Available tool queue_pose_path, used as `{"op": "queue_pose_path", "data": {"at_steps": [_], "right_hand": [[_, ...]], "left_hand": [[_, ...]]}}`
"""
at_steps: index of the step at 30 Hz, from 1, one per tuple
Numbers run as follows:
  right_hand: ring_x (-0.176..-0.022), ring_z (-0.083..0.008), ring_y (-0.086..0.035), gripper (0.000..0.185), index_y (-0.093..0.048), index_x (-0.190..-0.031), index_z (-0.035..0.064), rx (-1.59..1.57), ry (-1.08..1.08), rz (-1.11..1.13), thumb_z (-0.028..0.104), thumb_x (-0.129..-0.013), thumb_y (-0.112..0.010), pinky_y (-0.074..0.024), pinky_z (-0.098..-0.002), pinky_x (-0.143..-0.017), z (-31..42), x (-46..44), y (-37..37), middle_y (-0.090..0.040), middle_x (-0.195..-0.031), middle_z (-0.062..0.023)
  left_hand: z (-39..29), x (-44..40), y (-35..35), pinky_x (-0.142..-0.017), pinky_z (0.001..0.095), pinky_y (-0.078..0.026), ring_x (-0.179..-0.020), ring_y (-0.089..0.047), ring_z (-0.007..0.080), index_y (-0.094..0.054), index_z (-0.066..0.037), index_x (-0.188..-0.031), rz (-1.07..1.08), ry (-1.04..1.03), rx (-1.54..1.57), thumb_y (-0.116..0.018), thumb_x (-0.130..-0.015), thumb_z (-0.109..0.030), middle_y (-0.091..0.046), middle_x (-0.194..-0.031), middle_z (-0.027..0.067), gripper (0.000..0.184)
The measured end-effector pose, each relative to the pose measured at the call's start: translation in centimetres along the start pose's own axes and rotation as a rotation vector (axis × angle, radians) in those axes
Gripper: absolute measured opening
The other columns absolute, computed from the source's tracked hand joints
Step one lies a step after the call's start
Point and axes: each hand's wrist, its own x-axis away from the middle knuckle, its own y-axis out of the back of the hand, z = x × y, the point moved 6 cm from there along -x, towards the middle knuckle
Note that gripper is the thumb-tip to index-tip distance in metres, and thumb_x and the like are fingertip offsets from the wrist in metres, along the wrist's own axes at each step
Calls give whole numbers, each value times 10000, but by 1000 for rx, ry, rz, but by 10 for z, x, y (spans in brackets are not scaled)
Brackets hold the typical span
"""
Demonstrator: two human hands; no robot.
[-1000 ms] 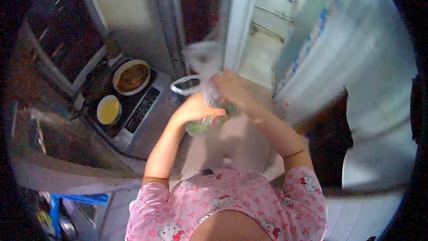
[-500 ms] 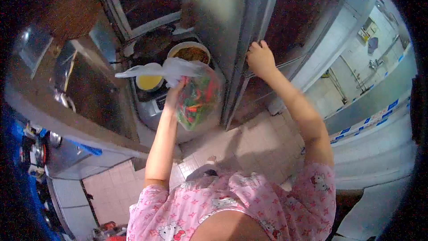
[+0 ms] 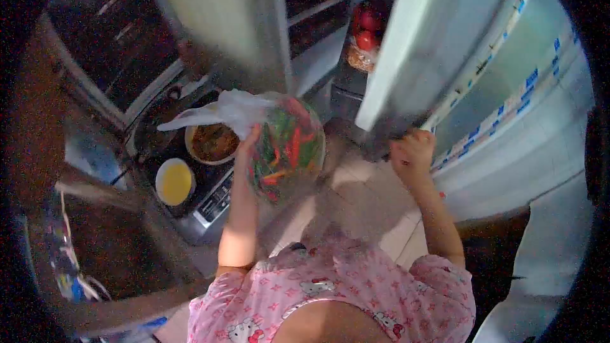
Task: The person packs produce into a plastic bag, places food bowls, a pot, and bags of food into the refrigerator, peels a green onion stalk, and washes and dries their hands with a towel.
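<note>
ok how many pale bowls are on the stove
2: the bowl with yellow contents nearer the person, and the bowl of brown food beyond it, partly covered by the plastic bag. Others could be hidden.

On the left there's a black-topped worktop (image 3: pixel 204 175). A small bowl (image 3: pixel 192 185) of something yellow (image 3: pixel 175 182) sits on its near side; a bigger bowl (image 3: pixel 190 145) of brown food (image 3: pixel 213 143) sits farther, to the right.

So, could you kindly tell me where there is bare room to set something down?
The pale tiled floor shows bare between the clear plastic bag of red and green vegetables and the right hand. The black cooktop is crowded, with a white bowl of yellow contents beside a white-rimmed bowl of brown food.
</note>
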Motion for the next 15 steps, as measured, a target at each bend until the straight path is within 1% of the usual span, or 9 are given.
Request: {"op": "queue_pose_path", "data": {"at_steps": [1, 2, 5, 6, 9, 10, 13, 14, 15], "right_hand": [[-853, -234, -502, 92, -548, -694, 50, 8, -94, -108, 76, -736, -625, -366, -372, -768, -15, 13, 16, -548, -770, -67], [-860, -221, -497, 79, -547, -789, 41, -102, -216, -221, 80, -764, -610, -370, -354, -783, -45, 39, 26, -550, -836, -77], [-917, -188, -475, 250, -481, -1055, 31, -261, -652, -547, 102, -831, -564, -363, -307, -833, -93, 76, 40, -511, -1032, -93], [-941, -179, -466, 317, -449, -1140, 31, -289, -802, -667, 112, -850, -547, -357, -292, -850, -107, 83, 46, -490, -1097, -95], [-1021, -180, -429, 500, -289, -1298, 47, -180, -912, -628, 131, -867, -528, -330, -292, -899, -154, 84, 38, -389, -1231, -121], [-1089, -204, -404, 531, -272, -1323, 45, -138, -930, -607, 171, -875, -526, -304, -302, -937, -162, 84, 30, -370, -1263, -140], [-1136, -222, -387, 551, -263, -1331, 49, -144, -1041, -685, 225, -880, -525, -286, -319, -961, -220, 99, 25, -368, -1272, -154], [-1180, -243, -358, 574, -263, -1327, 22, -164, -1006, -731, 309, -889, -499, -257, -330, -988, -239, 103, 20, -351, -1297, -176], [-1184, -246, -355, 581, -262, -1325, 11, -187, -1025, -740, 327, -892, -487, -253, -330, -991, -256, 105, 14, -346, -1303, -180]], "left_hand": [[9, -10, -15, -821, 364, -471, -952, -566, 219, -488, -55, -1155, 65, 67, 81, -505, -863, -288, -555, -1073, 109, 374], [18, -15, -36, -820, 366, -472, -948, -568, 223, -489, -55, -1153, 130, 128, 153, -503, -863, -293, -555, -1073, 114, 374], [41, -41, -72, -822, 377, -473, -951, -567, 239, -497, -55, -1140, 198, 226, 75, -487, -873, -281, -559, -1063, 119, 351], [56, -65, -63, -831, 355, -460, -946, -564, 233, -490, -42, -1143, 231, 226, 60, -461, -893, -255, -555, -1064, 115, 329], [67, -120, -51, -840, 323, -437, -950, -548, 195, -476, -24, -1148, 254, 79, -242, -455, -902, -200, -550, -1060, 94, 302], [69, -130, -43, -849, 305, -416, -962, -527, 171, -465, -11, -1149, 158, 63, -238, -478, -900, -186, -539, -1066, 77, 305], [82, -173, -55, -851, 310, -415, -978, -512, 168, -469, -18, -1141, 55, -5, -148, -505, -891, -198, -532, -1068, 73, 310], [83, -187, -55, -850, 312, -416, -975, -515, 169, -468, -19, -1137, 33, -15, -202, -508, -893, -220, -528, -1074, 71, 319], [87, -203, -52, -850, 311, -416, -975, -514, 168, -468, -19, -1137, 52, -24, -163, -509, -892, -221, -529, -1074, 70, 319]]}}
